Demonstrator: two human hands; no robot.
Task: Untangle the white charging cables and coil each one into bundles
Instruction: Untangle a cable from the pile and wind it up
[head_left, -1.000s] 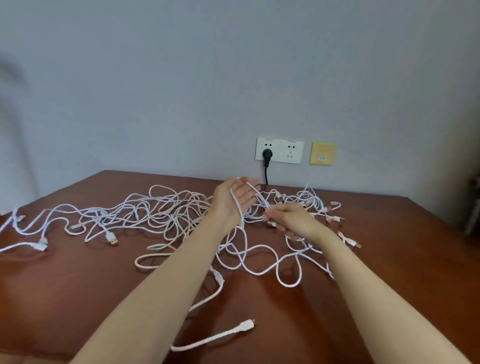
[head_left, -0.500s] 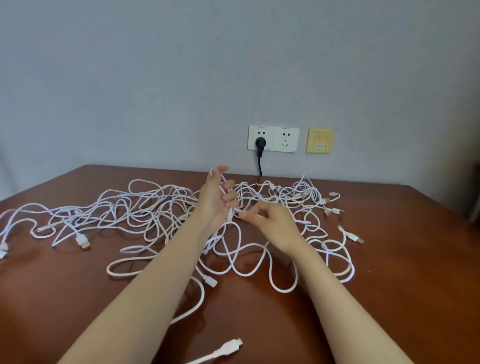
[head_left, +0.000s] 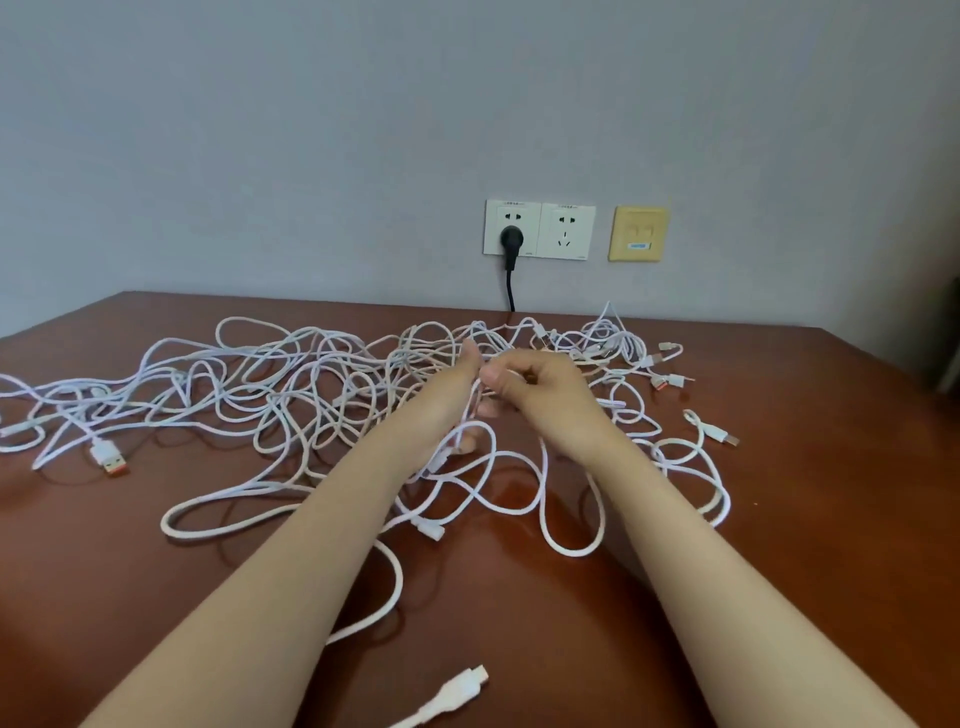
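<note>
White charging cables (head_left: 332, 384) are seen spread in a loose tangle across the brown table (head_left: 779, 545). Left hand (head_left: 444, 400) and right hand (head_left: 545, 389) are held close together above the tangle's middle. One strand is gripped in the left's curled fingers and pinched by the right. A loose connector end (head_left: 462, 686) is noted near the front edge.
</note>
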